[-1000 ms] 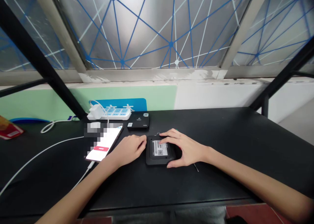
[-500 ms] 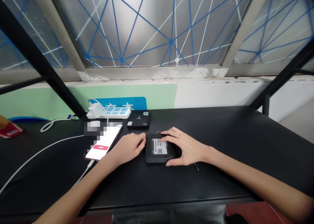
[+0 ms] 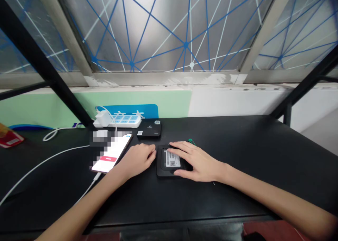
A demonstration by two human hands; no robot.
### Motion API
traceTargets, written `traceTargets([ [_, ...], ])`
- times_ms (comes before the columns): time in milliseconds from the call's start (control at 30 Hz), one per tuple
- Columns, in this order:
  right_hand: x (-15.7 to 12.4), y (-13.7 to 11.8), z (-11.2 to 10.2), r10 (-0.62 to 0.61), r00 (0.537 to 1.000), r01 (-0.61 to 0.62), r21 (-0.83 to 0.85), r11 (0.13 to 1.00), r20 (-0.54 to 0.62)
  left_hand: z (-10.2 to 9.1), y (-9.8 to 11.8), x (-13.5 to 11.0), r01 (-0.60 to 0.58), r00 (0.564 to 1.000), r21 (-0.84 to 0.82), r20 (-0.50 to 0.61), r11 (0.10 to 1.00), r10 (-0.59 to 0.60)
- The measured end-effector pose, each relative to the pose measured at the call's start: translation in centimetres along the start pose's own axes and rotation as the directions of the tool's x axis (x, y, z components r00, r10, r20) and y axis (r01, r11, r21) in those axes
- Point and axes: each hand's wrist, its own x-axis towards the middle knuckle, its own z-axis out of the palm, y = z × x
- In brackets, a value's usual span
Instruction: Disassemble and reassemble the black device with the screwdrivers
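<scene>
Black tabletop: one labelled black device under the right hand, fingers spread wide across it. Left hand loosely curled, holding nothing, just beside it. Farther: one smartphone, one black box, one power strip.

Bright daylight through frosted window; soft shadows; edges bowed by wide-angle distortion.

Black tabletop on black metal struts, before a mint-and-white wall; above, a frosted window crossed by blue and white lines.
</scene>
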Motion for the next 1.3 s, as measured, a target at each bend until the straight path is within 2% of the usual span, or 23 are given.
traceTargets([
  [300, 0.1, -0.7, 0.5, -0.031, 0.996, 0.038, -0.086, 0.996, 0.082, 0.2, -0.2, -0.1, 0.022, 1.0, -0.014, 0.003, 1.0, -0.022],
  [567, 0.2, -0.9, 0.4, -0.031, 0.995, 0.043, -0.12, 0.992, 0.099, 0.2, -0.4, -0.1, -0.018, 1.0, -0.034, 0.009, 0.999, 0.018],
  [1067, 0.1, -1.2, 0.9, -0.033, 0.996, 0.043, -0.124, 0.991, 0.085, 0.0, -0.3, -0.1, -0.01, 1.0, -0.049, 0.01, 0.999, 0.01],
  [1167, 0.4, -0.4, 0.0, -0.014, 1.0, 0.016, -0.078, 0.997, 0.027, 0.0, -0.3, -0.1, -0.009, 1.0, -0.046, 0.007, 0.999, 0.009],
  [1267, 0.4, 1.4, -1.3, 0.009, 0.992, -0.02, -0.087, 0.996, -0.123, 0.1, -0.4, -0.1, -0.006, 1.0, -0.04, 0.012, 0.999, 0.007],
  [1300, 0.3, 2.1, -1.8, 0.054, 0.984, -0.072, -0.099, 0.993, -0.172, 0.1, -0.4, -0.1, -0.005, 1.0, -0.039, 0.014, 0.999, 0.006],
])
